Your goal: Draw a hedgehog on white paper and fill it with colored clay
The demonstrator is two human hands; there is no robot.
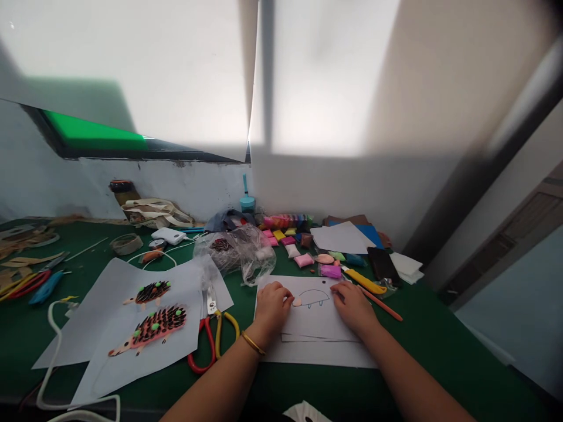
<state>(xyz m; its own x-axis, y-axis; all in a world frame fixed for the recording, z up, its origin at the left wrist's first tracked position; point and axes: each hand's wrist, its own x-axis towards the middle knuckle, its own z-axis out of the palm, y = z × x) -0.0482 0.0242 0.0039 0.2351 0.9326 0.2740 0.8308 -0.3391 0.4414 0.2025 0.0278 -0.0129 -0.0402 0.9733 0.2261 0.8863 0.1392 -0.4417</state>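
Our left hand (273, 305) and right hand (355, 306) flanking the animal outline (314, 298), both with fingers curled narrow, on paper (316, 351).

The tabletop (422, 340) is plain dark green.

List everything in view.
Drawing: 1, blue, between hands
Hedgehog pictures: 2, black, left
Scissors: 1, red and yellow handles, left
Packets: many, multicoloured, behind drawing
Cutter: 1, yellow, right
Stick: 1, orange, right
Bag: 1, clear, behind scissors
Slab: 1, black, back right
Loose sheets: several, white, back right
Device: 1, white, back left
Tape roll: 1, beige, back left
Straps: bundle, cream, back left
Bottle: 1, dark, back left
Cup: 1, turquoise, back centre
Cable: count unclear, white, left
Tools: several, multicoloured, far left
Table: 1, green, beneath
Window: 1, green pane, upper left
Hanging sheets: 2, white, top
Left hand: 1, gold bangle, drawing's left
Right hand: 1, drawing's right
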